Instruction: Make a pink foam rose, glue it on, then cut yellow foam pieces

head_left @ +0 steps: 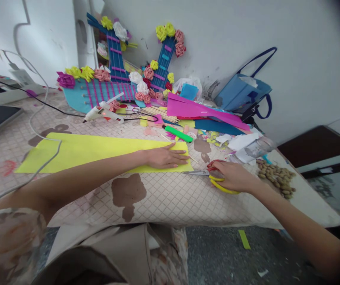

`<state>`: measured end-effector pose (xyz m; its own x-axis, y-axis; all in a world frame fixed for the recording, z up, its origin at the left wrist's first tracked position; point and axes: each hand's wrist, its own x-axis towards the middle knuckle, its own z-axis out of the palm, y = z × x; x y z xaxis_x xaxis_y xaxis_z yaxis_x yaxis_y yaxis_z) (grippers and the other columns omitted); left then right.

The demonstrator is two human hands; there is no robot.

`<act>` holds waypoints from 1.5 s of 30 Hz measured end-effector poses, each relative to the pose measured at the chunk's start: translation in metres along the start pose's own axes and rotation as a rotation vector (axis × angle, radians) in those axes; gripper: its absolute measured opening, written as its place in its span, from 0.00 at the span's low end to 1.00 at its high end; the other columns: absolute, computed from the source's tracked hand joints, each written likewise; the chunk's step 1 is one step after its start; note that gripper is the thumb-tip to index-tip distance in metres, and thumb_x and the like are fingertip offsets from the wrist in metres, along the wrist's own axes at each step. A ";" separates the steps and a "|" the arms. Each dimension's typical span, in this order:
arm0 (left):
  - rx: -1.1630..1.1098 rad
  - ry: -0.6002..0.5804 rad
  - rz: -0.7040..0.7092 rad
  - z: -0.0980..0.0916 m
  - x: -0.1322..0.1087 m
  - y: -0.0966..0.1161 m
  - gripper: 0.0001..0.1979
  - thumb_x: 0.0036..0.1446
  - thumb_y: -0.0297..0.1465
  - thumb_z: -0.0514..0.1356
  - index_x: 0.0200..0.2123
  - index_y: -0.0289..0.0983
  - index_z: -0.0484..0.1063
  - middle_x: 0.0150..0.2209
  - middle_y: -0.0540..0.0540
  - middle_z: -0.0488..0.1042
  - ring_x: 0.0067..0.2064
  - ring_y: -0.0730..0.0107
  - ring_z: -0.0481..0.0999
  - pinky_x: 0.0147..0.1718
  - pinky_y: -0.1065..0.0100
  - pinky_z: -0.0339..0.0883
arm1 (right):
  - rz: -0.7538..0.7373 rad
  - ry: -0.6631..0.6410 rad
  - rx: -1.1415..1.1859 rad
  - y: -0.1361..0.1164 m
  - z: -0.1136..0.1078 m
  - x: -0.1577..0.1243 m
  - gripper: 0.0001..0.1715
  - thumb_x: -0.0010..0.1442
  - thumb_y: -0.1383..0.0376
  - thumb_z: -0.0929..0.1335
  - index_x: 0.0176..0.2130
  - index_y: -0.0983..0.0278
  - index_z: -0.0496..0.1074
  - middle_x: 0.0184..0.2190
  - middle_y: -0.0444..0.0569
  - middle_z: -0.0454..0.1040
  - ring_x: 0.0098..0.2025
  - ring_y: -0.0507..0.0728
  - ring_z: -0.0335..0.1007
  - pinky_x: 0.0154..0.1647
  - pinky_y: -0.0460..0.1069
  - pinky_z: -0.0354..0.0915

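Observation:
My left hand (166,156) lies flat, fingers stretched out, on the right end of a long sheet of yellow paper (95,152). In my right hand (232,175) is a pair of scissors (221,186) with yellow and red handles. The blades point left and their tips are at the sheet's lower right corner; whether they grip the paper is too small to tell. A green highlighter (178,133) lies just beyond my left hand. A thin pale stick shows by the fingertips.
A white glue gun (104,113) with its cord rests behind the sheet. Decorated blue shapes with paper flowers (110,93) lean at the wall. Magenta paper (202,111), scraps and peanuts (276,178) are at the right. A white cable (49,158) crosses the sheet's left end.

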<state>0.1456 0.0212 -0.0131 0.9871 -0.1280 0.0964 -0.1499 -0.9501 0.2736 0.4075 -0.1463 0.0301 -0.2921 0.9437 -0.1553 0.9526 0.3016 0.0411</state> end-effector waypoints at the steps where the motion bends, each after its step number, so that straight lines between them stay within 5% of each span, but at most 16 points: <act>1: -0.002 -0.002 -0.002 0.001 0.000 0.000 0.23 0.66 0.36 0.40 0.63 0.44 0.49 0.65 0.52 0.47 0.66 0.68 0.43 0.62 0.56 0.19 | -0.004 0.001 0.003 -0.001 0.001 0.001 0.20 0.52 0.54 0.67 0.42 0.64 0.65 0.40 0.53 0.74 0.39 0.59 0.71 0.36 0.50 0.63; 16: -0.013 0.028 0.003 0.005 -0.001 -0.002 0.23 0.65 0.36 0.40 0.63 0.45 0.49 0.65 0.52 0.48 0.66 0.67 0.45 0.62 0.56 0.21 | -0.004 -0.021 -0.081 0.000 0.005 -0.001 0.23 0.55 0.50 0.65 0.42 0.64 0.65 0.35 0.52 0.76 0.35 0.60 0.73 0.30 0.49 0.61; 26: -0.030 0.052 0.007 0.006 0.000 -0.002 0.23 0.65 0.36 0.41 0.63 0.45 0.51 0.65 0.52 0.49 0.66 0.68 0.46 0.62 0.57 0.22 | 0.016 0.003 -0.007 -0.006 0.003 0.001 0.20 0.54 0.52 0.65 0.42 0.62 0.65 0.42 0.53 0.74 0.41 0.61 0.72 0.37 0.52 0.64; 45: -0.050 0.027 -0.008 0.005 -0.001 -0.001 0.23 0.65 0.36 0.40 0.63 0.44 0.51 0.65 0.51 0.49 0.66 0.68 0.44 0.62 0.57 0.19 | -0.010 0.001 -0.021 -0.011 0.003 0.001 0.21 0.55 0.50 0.64 0.41 0.63 0.66 0.39 0.53 0.75 0.39 0.61 0.73 0.35 0.51 0.64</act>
<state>0.1453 0.0208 -0.0179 0.9865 -0.1123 0.1194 -0.1454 -0.9356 0.3218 0.3970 -0.1488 0.0261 -0.3016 0.9408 -0.1546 0.9477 0.3137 0.0598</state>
